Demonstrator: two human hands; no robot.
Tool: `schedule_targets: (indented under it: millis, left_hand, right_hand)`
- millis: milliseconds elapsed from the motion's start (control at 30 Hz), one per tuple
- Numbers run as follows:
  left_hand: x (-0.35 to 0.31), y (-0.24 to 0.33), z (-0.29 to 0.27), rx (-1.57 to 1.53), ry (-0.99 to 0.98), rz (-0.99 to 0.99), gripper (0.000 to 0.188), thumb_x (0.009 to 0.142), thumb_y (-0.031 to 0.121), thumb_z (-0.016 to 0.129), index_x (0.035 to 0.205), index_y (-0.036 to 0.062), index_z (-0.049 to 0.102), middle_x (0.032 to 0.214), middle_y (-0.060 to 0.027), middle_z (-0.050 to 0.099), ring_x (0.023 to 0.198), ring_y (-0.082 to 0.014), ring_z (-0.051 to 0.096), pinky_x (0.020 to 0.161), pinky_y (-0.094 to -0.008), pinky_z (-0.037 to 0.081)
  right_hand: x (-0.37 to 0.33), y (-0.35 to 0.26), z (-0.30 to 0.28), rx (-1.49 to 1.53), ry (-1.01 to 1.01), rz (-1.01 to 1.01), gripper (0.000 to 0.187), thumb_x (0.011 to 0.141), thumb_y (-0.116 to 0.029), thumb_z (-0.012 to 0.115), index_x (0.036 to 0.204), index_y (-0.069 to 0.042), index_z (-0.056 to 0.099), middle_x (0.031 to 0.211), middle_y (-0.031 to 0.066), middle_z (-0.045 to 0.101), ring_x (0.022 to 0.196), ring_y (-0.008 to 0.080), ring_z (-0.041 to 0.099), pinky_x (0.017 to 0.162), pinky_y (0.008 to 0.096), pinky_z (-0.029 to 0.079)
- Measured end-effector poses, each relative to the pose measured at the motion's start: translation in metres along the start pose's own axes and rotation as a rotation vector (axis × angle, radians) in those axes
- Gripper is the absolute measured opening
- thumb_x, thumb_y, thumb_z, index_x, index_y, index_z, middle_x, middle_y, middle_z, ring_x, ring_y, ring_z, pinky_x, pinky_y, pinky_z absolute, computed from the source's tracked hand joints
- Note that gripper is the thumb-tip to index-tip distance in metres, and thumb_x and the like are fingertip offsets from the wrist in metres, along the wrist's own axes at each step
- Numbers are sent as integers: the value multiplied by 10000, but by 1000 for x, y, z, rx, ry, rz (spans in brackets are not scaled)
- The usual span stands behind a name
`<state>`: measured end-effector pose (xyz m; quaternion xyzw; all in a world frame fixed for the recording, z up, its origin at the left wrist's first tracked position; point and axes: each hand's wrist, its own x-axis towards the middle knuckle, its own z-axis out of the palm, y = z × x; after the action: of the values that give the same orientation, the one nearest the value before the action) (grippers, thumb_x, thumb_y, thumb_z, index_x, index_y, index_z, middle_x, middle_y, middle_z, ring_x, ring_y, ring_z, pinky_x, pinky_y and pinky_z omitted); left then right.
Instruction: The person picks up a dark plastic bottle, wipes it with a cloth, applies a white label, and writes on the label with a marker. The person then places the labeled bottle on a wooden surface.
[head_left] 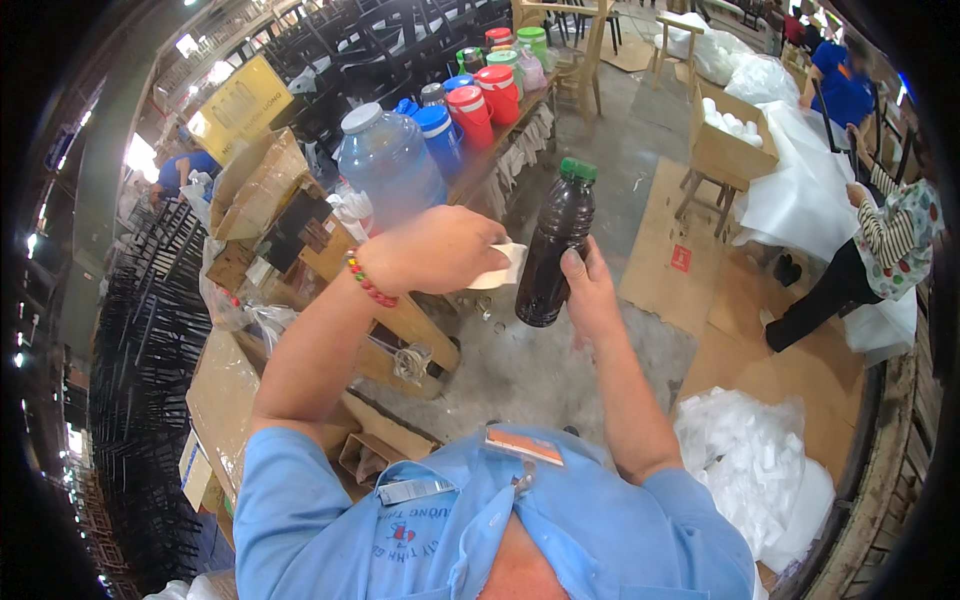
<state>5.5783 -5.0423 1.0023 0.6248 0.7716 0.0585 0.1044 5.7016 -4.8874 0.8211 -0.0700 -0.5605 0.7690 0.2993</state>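
Observation:
My right hand (590, 290) grips a clear plastic bottle (553, 250) of dark liquid, with its green screw cap on. The bottle is nearly upright and leans a little to the right at its top. In my left hand (450, 250) is a small cream-coloured piece (500, 268), pinched between the fingers just left of the bottle. It looks like folded paper or card, but its kind is not clear. A beaded bracelet (370, 280) circles my left wrist.
A large water jug (385, 160) and several coloured drink coolers (465, 110) stand on a bench ahead. Cardboard boxes (265, 180) are at left. A box of white rolls (735, 130) sits on a stool at right. Another person (880, 250) stands at far right.

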Motion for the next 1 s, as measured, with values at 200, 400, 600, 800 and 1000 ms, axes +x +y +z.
schedule_targets:
  millis: [200, 400, 600, 800, 1000]
  left_hand:
    - [-24, -52, 38, -148, 50, -226, 315, 917, 227, 595, 1081, -38, 641, 934, -206, 696, 859, -339, 669, 768, -404, 502]
    - [8, -92, 83, -419, 194, -390, 236, 920, 143, 575, 1127, 34, 606, 798, -131, 626, 743, -152, 573, 711, -301, 471]
    - [33, -157, 166, -519, 361, -568, 363, 903, 117, 555, 1255, 68, 485, 956, -264, 665, 907, -412, 644, 809, -467, 494]
    - [38, -260, 286, -371, 498, -901, 336, 900, 126, 606, 1203, 5, 523, 974, -272, 669, 991, -412, 629, 1015, -489, 398]
    - [70, -363, 346, -200, 657, -1076, 201, 891, 105, 590, 1064, 5, 612, 987, -215, 681, 988, -386, 626, 1095, -496, 315]
  right_hand:
    - [9, -1, -22, 151, -99, 165, 649, 939, -393, 660, 1396, -1, 420, 1291, 83, 558, 1168, 192, 543, 1005, 348, 429]
    - [58, 7, -49, 240, -333, 319, 629, 950, -343, 647, 1416, 0, 401, 1283, 86, 567, 1131, 196, 576, 967, 372, 473]
    - [128, 79, -60, 225, -336, 463, 606, 963, -258, 607, 1429, 27, 345, 1307, 196, 559, 1187, 343, 592, 1031, 470, 468]
    - [195, 153, -70, 159, -289, 421, 623, 950, -264, 612, 1433, 20, 339, 1336, 170, 540, 1218, 333, 568, 1041, 460, 459]
    - [278, 204, -93, 6, -287, 400, 756, 874, -335, 743, 1436, 8, 372, 1353, 91, 502, 1241, 225, 487, 1076, 383, 358]
